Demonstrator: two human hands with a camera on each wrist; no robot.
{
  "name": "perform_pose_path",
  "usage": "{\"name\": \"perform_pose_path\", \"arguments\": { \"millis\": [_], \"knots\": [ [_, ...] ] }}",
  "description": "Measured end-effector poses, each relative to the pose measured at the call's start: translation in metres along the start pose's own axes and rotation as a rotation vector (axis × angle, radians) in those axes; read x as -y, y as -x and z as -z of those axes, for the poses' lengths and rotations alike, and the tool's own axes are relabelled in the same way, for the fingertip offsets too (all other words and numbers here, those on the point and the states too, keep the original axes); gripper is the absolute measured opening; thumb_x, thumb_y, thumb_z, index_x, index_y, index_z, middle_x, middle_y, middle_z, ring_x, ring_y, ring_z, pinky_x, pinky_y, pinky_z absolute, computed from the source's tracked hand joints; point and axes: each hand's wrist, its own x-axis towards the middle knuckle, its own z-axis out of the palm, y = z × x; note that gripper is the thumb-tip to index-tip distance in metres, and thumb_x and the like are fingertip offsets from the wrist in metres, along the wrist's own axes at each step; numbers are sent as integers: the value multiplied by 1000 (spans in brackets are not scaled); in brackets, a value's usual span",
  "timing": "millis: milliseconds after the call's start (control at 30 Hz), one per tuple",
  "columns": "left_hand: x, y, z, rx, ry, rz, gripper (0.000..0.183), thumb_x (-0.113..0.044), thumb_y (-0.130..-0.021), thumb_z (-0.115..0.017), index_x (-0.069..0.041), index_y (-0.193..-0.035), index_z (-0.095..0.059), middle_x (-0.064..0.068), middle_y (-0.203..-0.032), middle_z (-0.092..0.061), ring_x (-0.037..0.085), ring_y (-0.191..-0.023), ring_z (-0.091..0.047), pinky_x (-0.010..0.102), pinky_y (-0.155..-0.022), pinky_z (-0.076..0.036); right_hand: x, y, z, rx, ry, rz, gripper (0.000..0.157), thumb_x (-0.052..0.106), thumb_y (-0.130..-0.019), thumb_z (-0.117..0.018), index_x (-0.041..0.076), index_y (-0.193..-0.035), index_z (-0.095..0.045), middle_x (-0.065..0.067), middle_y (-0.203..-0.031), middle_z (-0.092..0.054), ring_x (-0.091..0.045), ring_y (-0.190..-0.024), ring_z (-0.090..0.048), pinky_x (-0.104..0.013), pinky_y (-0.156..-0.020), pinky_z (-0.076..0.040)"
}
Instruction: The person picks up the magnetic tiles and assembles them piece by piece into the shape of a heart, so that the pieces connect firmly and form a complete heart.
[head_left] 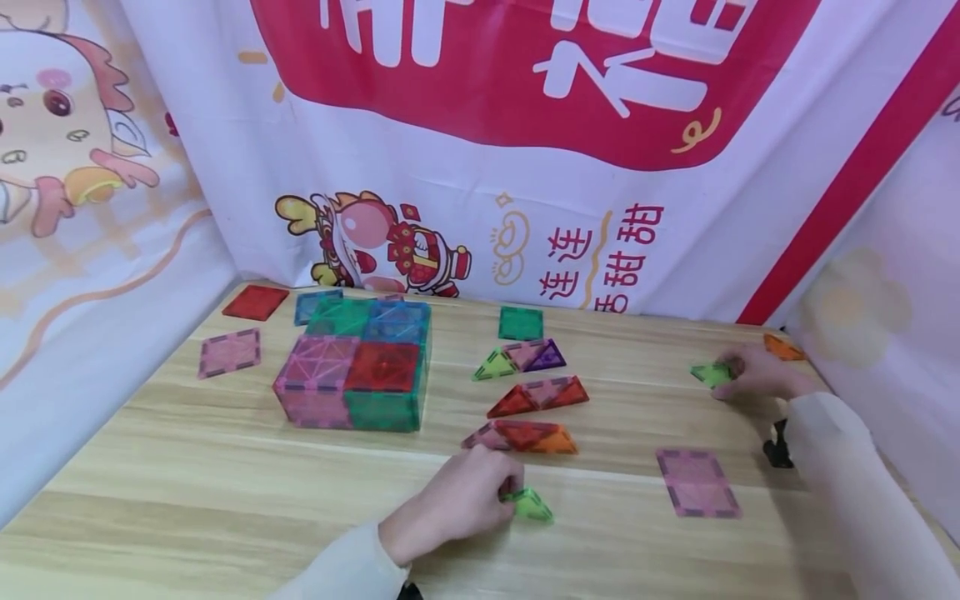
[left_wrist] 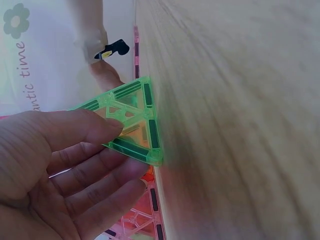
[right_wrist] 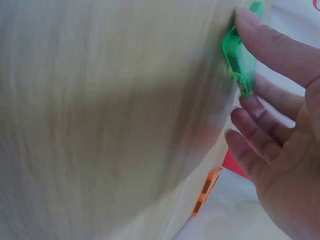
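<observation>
While my left hand (head_left: 468, 496) is pinching a green triangular tile (head_left: 534, 506) between thumb and fingers, its remaining fingers (left_wrist: 107, 185) are stretching out side by side behind. The tile is standing tilted near the table (head_left: 225, 508), just in front of the nearest of three tile rows (head_left: 537, 393). At the far right, my right hand (head_left: 757, 372) is pinching a second green tile (head_left: 708, 374) by thumb and forefinger, the other fingers lying slightly apart. An orange tile (head_left: 783, 347) is lying just beyond that hand, and a pink rectangular tile (head_left: 697, 483) is resting beside my right forearm. To the left, a box of pink, red, green and blue tiles (head_left: 351, 367) is standing well apart from the right hand.

On the back cloth (head_left: 465, 183), red characters are reading "连连" and "甜甜", with another below being cut off by the table edge; large white characters (head_left: 630, 58) are running out of view above. My left wrist view is showing "antic time" sideways near a green flower (left_wrist: 16, 21), its beginning hidden. I am making out no brand on the tiles.
</observation>
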Motion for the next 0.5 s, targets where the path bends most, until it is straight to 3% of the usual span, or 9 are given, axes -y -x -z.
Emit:
{"name": "perform_pose_path", "arguments": {
  "millis": [133,267,500],
  "knots": [
    [0,1,1,-8,-10,-4,15,-8,-75,-75,-18,-71,-65,-12,-60,-47,3,-55,-41,18,-51,-34,4,3,-5,-44,-69,-25,55,25,-73,-81,-6,-109,-54,-20,-102,-57,-29,-91,-51,-35,-74,-45],
    [0,2,1,-15,-18,-12,17,-9,-75,-75,-19,-70,-63,-12,-59,-46,3,-56,-40,18,-51,-33,16,12,-11,-131,-166,-4,46,18,-78,-77,-6,-110,-53,-23,-106,-57,-27,-93,-54,-27,-72,-46],
    [2,1,1,-3,16,-16,15,-7,-75,-74,-18,-71,-64,-11,-58,-47,4,-55,-41,19,-51,-34,67,42,-20,-296,-293,91,31,4,-84,-70,-7,-110,-57,-21,-103,-61,0,-83,-56,-18,-69,-50]
  ]
}}
